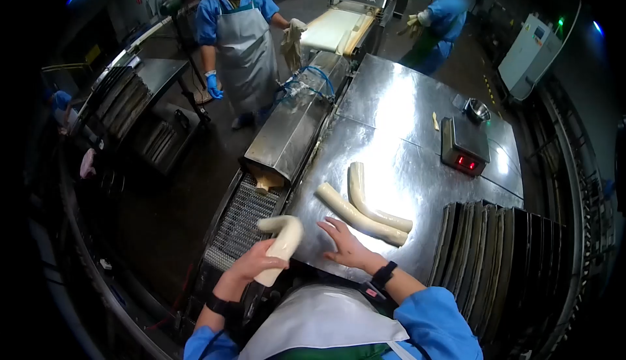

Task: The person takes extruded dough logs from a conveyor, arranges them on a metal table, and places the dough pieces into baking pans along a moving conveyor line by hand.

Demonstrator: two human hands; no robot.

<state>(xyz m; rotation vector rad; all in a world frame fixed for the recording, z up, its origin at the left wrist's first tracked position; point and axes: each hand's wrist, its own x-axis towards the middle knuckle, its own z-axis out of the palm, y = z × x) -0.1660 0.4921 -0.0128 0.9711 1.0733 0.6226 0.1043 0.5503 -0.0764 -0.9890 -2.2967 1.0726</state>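
My left hand (255,262) is wrapped round a thick pale dough roll (285,237), which bends over sharply at its top. It is held in the air by the near end of the mesh conveyor (236,220). My right hand (349,250), empty with fingers spread, hovers over the near edge of the steel table (391,148). Just beyond it lies a long dough roll (357,216) on the table. Against that one rests a second, curved dough roll (358,190). More dough (267,182) shows at the mouth of the metal housing (293,128) above the conveyor.
A digital scale (464,148) with red digits, a metal bowl (478,110) and a small dough scrap (435,122) are on the table. Stacked trays (466,249) stand at my right. One co-worker (244,40) stands beyond the conveyor, another (440,24) behind the table.
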